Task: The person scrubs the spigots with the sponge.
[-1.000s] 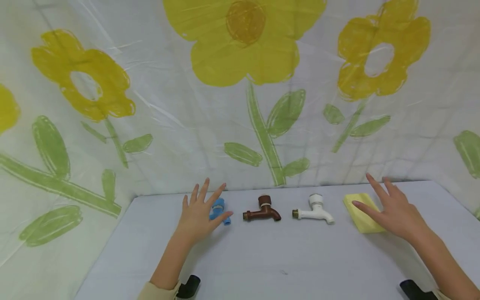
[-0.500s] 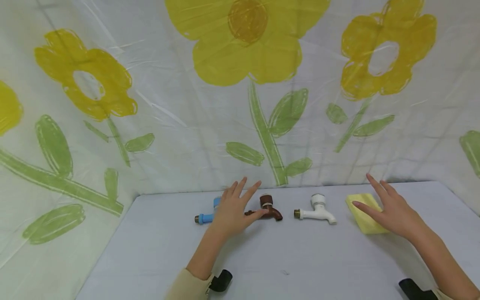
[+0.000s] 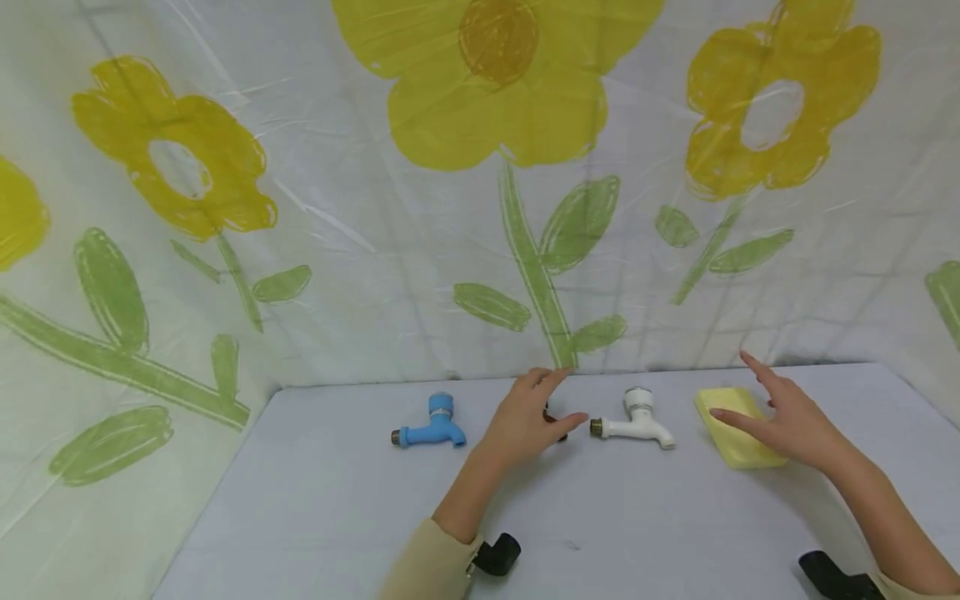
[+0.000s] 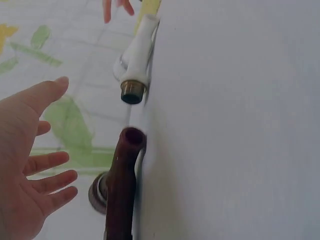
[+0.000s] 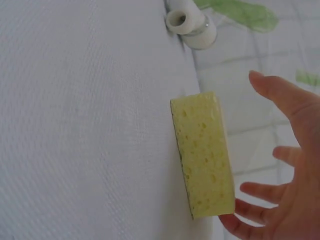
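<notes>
My left hand (image 3: 520,427) hovers in front of the brown tap (image 4: 123,182), fingers apart and nothing in it. That tap is almost wholly hidden by the hand in the head view; in the left wrist view it lies beside the spread fingers. To its right lies a white tap (image 3: 632,427) with a brass threaded end. My right hand (image 3: 806,427) is over the right side of a yellow sponge (image 3: 738,446), thumb and fingers parted. In the right wrist view the fingertips (image 5: 232,225) come close to the sponge's lower end; whether they touch it I cannot tell.
A blue tap (image 3: 431,429) lies left of my left hand, in the same row. All stand on a white-covered table (image 3: 315,500). Behind rises a white sheet (image 3: 360,325) printed with yellow flowers. Black devices (image 3: 498,554) sit on both wrists.
My left hand has moved right, from the blue tap to the brown one, uncovering the blue tap. The right hand stays by the sponge, its fingers a little more bent.
</notes>
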Available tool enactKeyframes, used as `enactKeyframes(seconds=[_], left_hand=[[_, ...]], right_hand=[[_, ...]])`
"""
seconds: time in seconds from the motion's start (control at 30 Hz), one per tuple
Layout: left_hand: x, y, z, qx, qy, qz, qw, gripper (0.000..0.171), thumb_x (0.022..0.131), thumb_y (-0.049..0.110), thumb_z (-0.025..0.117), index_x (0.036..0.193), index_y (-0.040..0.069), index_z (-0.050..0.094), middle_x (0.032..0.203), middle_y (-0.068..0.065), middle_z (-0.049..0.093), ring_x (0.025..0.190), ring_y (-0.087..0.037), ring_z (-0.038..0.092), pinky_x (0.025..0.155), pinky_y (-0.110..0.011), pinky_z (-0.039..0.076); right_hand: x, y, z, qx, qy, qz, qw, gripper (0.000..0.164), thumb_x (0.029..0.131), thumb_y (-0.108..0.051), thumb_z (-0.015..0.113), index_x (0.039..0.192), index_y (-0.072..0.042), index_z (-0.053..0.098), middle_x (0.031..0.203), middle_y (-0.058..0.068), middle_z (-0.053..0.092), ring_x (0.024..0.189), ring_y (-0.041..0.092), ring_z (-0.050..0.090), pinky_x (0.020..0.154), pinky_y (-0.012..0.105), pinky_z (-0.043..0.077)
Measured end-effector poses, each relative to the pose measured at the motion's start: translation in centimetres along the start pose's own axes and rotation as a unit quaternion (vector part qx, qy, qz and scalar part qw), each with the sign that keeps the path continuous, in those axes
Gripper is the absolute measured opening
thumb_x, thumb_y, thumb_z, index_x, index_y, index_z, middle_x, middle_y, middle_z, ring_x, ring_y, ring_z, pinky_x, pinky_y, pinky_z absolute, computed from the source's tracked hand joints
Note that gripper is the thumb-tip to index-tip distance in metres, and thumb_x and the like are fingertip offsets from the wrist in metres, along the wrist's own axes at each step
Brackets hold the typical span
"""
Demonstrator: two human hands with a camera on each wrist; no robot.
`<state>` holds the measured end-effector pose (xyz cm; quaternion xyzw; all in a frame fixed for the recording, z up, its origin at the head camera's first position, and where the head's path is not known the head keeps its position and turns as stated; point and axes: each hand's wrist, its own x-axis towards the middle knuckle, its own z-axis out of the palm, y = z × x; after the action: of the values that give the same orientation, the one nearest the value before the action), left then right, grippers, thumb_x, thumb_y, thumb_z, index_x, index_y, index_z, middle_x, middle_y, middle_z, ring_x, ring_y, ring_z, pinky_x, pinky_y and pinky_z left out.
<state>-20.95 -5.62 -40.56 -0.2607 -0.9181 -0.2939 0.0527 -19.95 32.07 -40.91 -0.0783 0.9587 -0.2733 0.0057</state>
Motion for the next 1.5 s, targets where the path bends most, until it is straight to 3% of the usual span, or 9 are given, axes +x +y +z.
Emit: enactKeyframes(seconds=[0.27,0.47,0.73,1.07,1.5], left_hand=[[1.5,1.0,2.1,-0.086,-0.026,-0.036,0.9953,0.065,0.1,0.042,0.074,0.157,0.019,0.052,0.154,-0.011,0.054,0.137,-0.031,0.057,0.107,-0.048,0.054],[2.2,0.8,3.5,-0.127,-0.04,-0.037,0.9905,0.062,0.099,0.036,0.077,0.153,0.013,0.057,0.148,-0.012,0.06,0.117,-0.024,0.066,0.092,-0.027,0.057],[2.5,0.6,4.4,-0.121,-0.055,-0.023,0.9909,0.054,0.098,0.027,0.079,0.147,0.008,0.062,0.136,-0.015,0.066,0.105,-0.021,0.068,0.085,-0.022,0.055],[2.8,0.5,5.0,-0.098,-0.05,0.0,0.9939,0.04,0.095,0.019,0.081,0.131,0.004,0.072,0.114,-0.012,0.072,0.091,-0.014,0.061,0.078,-0.016,0.048],[2.8,1.0,5.4,-0.021,-0.08,0.002,0.9966,0.028,0.1,0.022,0.075,0.125,0.008,0.077,0.1,-0.001,0.07,0.079,-0.004,0.047,0.07,-0.016,0.04]], right_hand=[[0.2,1.2,0.4,0.024,-0.018,0.024,0.999,0.106,0.098,-0.045,0.074,0.164,0.008,0.011,0.143,0.05,0.042,0.114,0.062,0.058,0.087,0.067,0.052],[0.3,1.9,0.5,0.038,-0.037,0.042,0.998,0.108,0.097,-0.048,0.074,0.164,0.008,0.01,0.141,0.048,0.044,0.112,0.055,0.058,0.083,0.056,0.053],[0.3,2.3,0.8,0.047,-0.042,0.033,0.997,0.104,0.096,-0.042,0.077,0.162,0.011,0.017,0.139,0.049,0.044,0.118,0.062,0.053,0.087,0.06,0.053],[0.4,2.5,1.3,0.028,-0.024,0.014,0.999,0.091,0.089,-0.038,0.082,0.151,0.013,0.038,0.125,0.044,0.053,0.108,0.049,0.058,0.072,0.034,0.047],[0.7,2.1,1.4,-0.01,-0.029,0.028,0.999,0.096,0.089,-0.042,0.082,0.15,0.016,0.035,0.125,0.048,0.049,0.11,0.054,0.052,0.074,0.039,0.046]])
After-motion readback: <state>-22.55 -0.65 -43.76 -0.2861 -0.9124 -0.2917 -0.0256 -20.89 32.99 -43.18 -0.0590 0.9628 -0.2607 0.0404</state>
